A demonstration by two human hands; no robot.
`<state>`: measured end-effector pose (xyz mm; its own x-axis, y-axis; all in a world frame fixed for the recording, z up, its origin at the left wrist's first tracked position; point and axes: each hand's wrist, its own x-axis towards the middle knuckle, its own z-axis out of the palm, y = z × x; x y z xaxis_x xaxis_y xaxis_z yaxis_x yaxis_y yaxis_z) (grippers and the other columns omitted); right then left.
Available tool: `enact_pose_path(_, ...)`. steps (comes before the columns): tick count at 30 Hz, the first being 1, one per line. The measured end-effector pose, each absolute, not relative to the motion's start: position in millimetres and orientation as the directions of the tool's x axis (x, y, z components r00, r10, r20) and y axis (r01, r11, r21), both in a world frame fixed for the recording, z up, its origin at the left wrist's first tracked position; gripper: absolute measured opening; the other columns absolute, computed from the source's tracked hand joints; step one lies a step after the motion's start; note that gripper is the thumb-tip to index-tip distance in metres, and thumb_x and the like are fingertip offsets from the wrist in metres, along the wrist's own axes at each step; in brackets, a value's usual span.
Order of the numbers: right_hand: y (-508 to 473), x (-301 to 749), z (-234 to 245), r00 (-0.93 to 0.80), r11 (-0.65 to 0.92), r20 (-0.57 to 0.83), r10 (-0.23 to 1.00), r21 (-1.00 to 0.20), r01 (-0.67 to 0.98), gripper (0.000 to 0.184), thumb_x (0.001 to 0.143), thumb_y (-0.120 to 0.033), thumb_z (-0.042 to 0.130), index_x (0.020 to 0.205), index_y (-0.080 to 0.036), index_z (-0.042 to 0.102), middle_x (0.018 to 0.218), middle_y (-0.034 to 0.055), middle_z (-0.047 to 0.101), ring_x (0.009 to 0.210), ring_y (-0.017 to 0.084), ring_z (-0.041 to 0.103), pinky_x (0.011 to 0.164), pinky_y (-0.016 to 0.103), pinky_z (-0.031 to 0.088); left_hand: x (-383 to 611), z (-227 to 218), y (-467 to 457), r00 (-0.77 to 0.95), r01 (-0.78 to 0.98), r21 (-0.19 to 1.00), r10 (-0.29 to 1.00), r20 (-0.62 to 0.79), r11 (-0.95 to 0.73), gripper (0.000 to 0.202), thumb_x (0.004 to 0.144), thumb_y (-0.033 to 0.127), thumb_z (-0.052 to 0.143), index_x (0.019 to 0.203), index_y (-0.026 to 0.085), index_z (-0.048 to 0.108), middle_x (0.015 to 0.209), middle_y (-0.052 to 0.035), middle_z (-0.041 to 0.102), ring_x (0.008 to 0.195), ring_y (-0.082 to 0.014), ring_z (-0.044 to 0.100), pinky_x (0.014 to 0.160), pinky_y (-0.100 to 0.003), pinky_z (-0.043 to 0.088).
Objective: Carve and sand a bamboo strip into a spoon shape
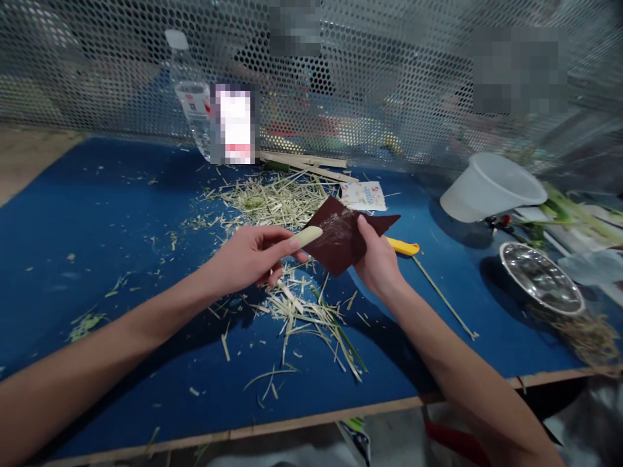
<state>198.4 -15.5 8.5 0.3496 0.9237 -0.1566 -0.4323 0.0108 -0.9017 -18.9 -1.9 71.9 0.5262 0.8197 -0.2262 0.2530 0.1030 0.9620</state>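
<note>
Bamboo stick (306, 237) is gripped by left hand (248, 259), tip against sandpaper (338, 237) held in right hand (377, 263), over shavings (287, 201) on worktop (97, 259).

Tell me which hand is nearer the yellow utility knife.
Right. The right hand sits immediately left of the yellow utility knife. The left hand is well off to the left, on the far side of the sheet of sandpaper.
</note>
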Motion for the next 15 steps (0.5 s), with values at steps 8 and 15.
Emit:
enact_pose_path(8, -14.8, 194.5, 3.8, 0.324, -0.015, -0.145, 0.935, -0.928, -0.371, 0.056, 0.071, -0.051, 0.075, 0.118, -0.023, 0.064, 0.126, 0.0088, 0.072, 0.132, 0.03, 0.058, 0.11, 0.049, 0.049, -20.6, 81.0, -2.7, 0.521, -0.215, 0.893, 0.82, -0.239, 0.396, 0.032, 0.089, 0.02, 0.06, 0.118, 0.009, 0.068, 0.087, -0.0089, 0.072, 0.054, -0.0054, 0.049, 0.041, -0.016, 0.039)
enact_pose_path(15, -16.5, 193.0, 3.3, 0.319, -0.013, -0.114, 0.941, -0.953, -0.304, 0.049, 0.076, -0.053, 0.07, 0.113, -0.022, 0.064, 0.126, 0.0111, 0.071, 0.131, 0.029, 0.059, 0.109, 0.047, 0.049, -16.2, 71.2, -5.7, 0.605, -0.232, 0.847, 0.752, -0.26, 0.479, 0.032, 0.099, 0.028, 0.049, 0.126, 0.015, 0.059, 0.075, -0.0024, 0.066, 0.04, -0.0038, 0.038, 0.036, -0.017, 0.028)
